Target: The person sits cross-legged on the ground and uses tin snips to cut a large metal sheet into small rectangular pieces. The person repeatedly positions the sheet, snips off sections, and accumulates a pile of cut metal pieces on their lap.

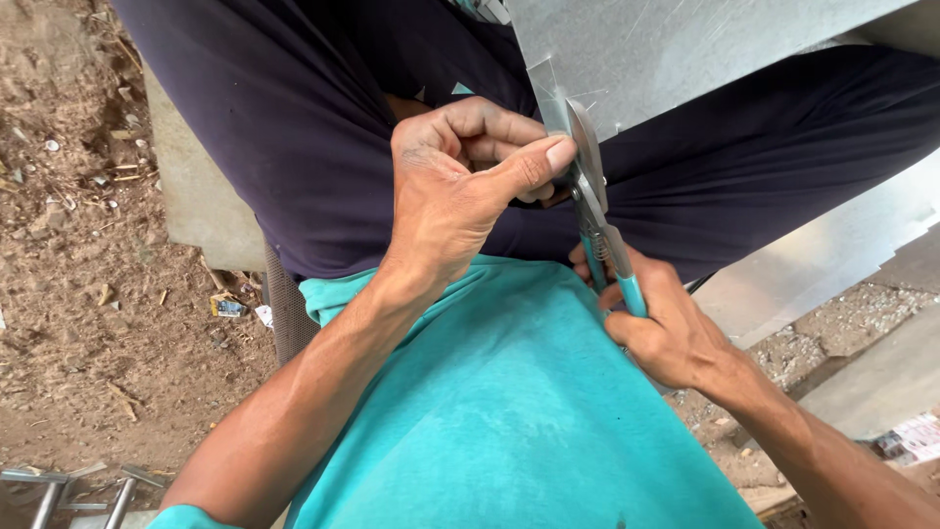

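Observation:
A grey metal sheet (pixel 676 44) lies across my lap, over dark trousers. My left hand (pixel 455 186) is curled at its near edge, thumb pressed against a narrow cut strip of the sheet beside the blades. My right hand (pixel 666 328) grips the teal handles of metal snips (pixel 592 201). The snips' blades point away from me and bite into the sheet's edge. My palm hides the lower part of the handles.
Bare dirt with small litter (pixel 78 245) spreads to the left. A second metal sheet (pixel 832 255) leans at the right, by a concrete slab (pixel 881 377). Metal rods (pixel 59 490) lie at the bottom left.

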